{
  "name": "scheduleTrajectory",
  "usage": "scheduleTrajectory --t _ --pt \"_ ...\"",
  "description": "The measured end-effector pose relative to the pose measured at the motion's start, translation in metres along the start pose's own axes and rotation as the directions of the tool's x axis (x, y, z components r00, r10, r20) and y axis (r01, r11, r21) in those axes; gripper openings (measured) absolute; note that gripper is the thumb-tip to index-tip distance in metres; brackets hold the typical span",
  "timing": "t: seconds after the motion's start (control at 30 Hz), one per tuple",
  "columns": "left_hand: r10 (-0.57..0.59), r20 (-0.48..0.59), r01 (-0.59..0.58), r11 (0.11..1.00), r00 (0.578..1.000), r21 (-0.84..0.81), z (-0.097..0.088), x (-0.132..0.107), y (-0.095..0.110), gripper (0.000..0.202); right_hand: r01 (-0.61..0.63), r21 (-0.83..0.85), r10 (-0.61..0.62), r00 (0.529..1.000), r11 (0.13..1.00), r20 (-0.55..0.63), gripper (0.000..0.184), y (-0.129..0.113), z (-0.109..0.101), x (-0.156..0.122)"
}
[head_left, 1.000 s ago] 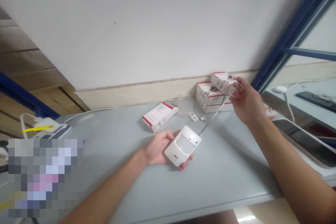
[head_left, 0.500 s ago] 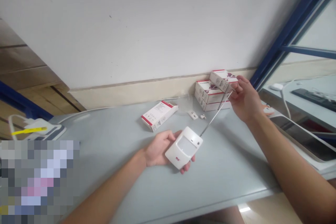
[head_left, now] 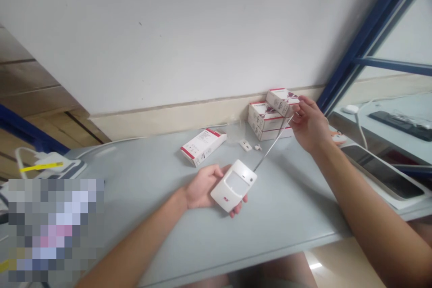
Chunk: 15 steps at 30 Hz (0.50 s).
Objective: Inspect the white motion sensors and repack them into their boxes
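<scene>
White plastic motion-sensor housing (head_left: 233, 185), lens window facing upward, resting on the left hand (head_left: 202, 191), which is cradling it from beneath, fingers curled under its lower edge and held just above the surface (head_left: 286, 207). Thin metal rod (head_left: 273, 141) being pinched between thumb and fingertips of the right hand (head_left: 310, 127), sloping down to the housing's upper corner, its tip meeting the casing there; whether it is entering an opening is too small to tell. Right fingertips sitting just beside a stack of white-and-red product boxes (head_left: 266, 121), which is standing against the beige skirting (head_left: 168, 120). Also on the grey surface: one loose matching box (head_left: 203, 147), a small white fitting (head_left: 245, 145) and a tiny white part (head_left: 258, 147). White wall (head_left: 168, 31) rising behind, with a blue metal frame (head_left: 367, 40) running up at right. At far right, a white-framed tablet (head_left: 381, 171) is lying near the surface's edge. At far left, a white device with a yellow strap (head_left: 42, 166) is sitting beside a pixelated patch (head_left: 56, 229) that is hiding whatever lies there.
</scene>
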<state>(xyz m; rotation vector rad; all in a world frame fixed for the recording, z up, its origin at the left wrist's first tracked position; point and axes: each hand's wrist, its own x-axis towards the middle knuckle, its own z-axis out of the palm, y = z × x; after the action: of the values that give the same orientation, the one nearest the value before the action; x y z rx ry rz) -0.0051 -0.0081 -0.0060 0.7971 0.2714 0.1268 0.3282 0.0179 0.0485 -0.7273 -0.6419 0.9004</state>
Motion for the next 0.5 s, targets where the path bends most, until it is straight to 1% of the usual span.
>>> scheduleTrajectory --t 0.1,0.5 --pt "0.002 0.008 -0.002 1.0 1.0 -0.002 0.0009 -0.0002 0.0004 0.044 0.004 -0.005 -0.004 1.0 1.0 -0.003 0.03 0.0009 -0.0003 0.0002" --pt "-0.003 -0.006 0.003 1.0 1.0 0.007 0.0001 -0.0003 0.0002 0.046 -0.01 0.053 0.01 1.0 0.999 0.004 0.028 0.0 0.001 -0.0011"
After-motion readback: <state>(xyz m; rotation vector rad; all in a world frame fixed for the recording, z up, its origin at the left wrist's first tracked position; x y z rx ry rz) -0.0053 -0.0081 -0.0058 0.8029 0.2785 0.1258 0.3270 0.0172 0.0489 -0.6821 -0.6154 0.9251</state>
